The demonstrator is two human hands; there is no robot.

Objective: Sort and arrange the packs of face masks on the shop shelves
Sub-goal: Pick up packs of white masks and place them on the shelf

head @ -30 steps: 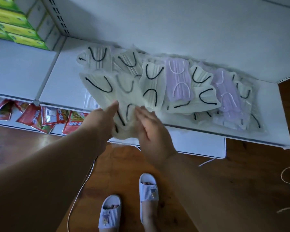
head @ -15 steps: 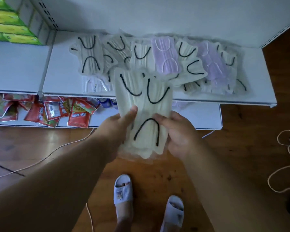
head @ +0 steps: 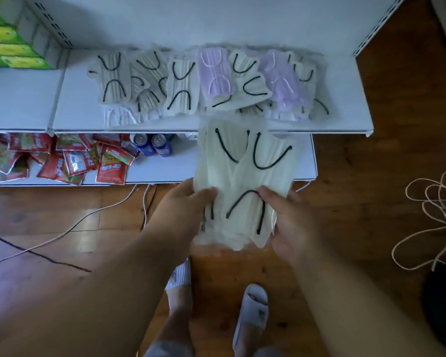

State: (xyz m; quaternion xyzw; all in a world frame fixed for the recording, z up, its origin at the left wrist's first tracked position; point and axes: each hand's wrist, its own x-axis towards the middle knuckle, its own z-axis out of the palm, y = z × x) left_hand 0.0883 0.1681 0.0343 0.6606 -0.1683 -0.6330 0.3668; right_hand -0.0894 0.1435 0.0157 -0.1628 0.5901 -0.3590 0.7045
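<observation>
Both hands pinch a small stack of cream mask packs (head: 242, 181) by its near end, left hand (head: 184, 210) w/ thumb on top, right hand (head: 285, 217) on the opp. edge; stack's long axis runs away from the person, held clear of the upper shelf (head: 80, 112). The rest of the packs (head: 211, 81), cream & lilac, lie overlapped on that shelf straight ahead, approx. equally near both hands. Lower shelf (head: 165, 173) holds red snack packets (head: 75, 161) & cans (head: 152, 148).

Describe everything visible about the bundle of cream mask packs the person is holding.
The bundle of cream mask packs is a fanned handful of pale pleated masks with black ear loops, in what looks like clear plastic wrap. It is held off the shelf, in front of its edge and above the wooden floor, upper ends spread toward the shelf. The left hand pinches its lower left side, thumb on top; the right hand pinches the lower right. The exact count of packs is unclear.
</observation>
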